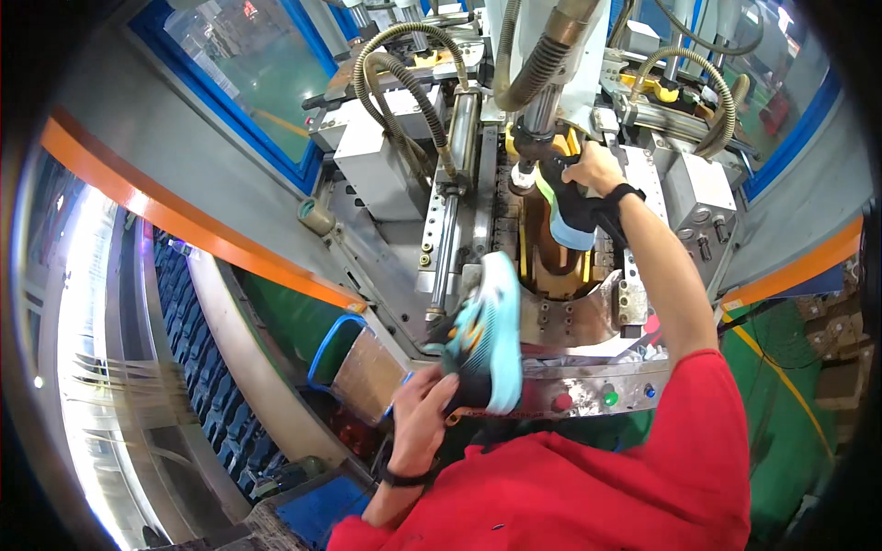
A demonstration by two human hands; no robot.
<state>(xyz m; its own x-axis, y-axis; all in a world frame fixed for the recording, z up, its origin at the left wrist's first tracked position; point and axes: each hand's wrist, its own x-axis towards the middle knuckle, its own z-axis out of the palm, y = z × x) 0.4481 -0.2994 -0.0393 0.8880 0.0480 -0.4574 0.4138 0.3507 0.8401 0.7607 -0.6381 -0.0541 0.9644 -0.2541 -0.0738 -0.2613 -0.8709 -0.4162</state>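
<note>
My left hand [423,415] grips the heel end of a sports shoe [501,335], its upper teal, black and orange along a pale teal sole. The shoe is held toe up, a little blurred, in front of the machine. Farther off, my right hand [595,171] is closed on a second shoe [573,213], black with a light blue and yellow-green sole edge. That shoe is tilted over the machine's open, brown-lined cavity [544,266]. Whether it touches the cavity's lining I cannot tell. Right above it stands the press's vertical ram [538,119].
A metal cylinder [447,248] and a white block [378,174] flank the cavity on the left; another white box [700,191] sits right. Push buttons [610,399] line the front panel. A dark-surfaced conveyor [197,349] curves along the left, beside a blue-framed stool [354,367].
</note>
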